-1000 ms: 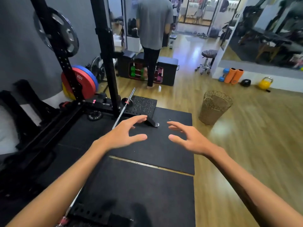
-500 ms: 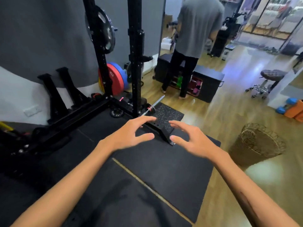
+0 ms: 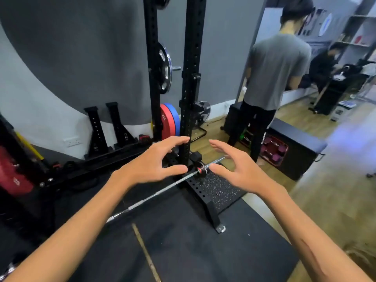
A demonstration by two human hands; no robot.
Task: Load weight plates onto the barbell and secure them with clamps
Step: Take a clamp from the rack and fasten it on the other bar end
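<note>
A steel barbell [image 3: 154,195] lies low across the black mats, its bare sleeve end [image 3: 213,162] poking out past the rack upright [image 3: 191,78]. My left hand [image 3: 154,161] and my right hand [image 3: 238,169] hover side by side over that end, fingers spread and curled, holding nothing. Red and blue bumper plates [image 3: 169,121] stand stored behind the upright. A black steel plate [image 3: 164,68] hangs on a peg higher up. Another red plate [image 3: 12,176] sits at the far left. What may be red and black clamps [image 3: 144,137] lie on the rack base.
A person in a grey shirt [image 3: 276,74] stands close behind the rack beside a black storage box [image 3: 295,147] with dumbbells. Another person sits further back at the right. Black spotter arms [image 3: 97,129] lean on the wall. Wooden floor lies to the right.
The view has swung left and upward toward the rack, which now looks closer. Both hands stay spread and have come over the barbell's sleeve end.
</note>
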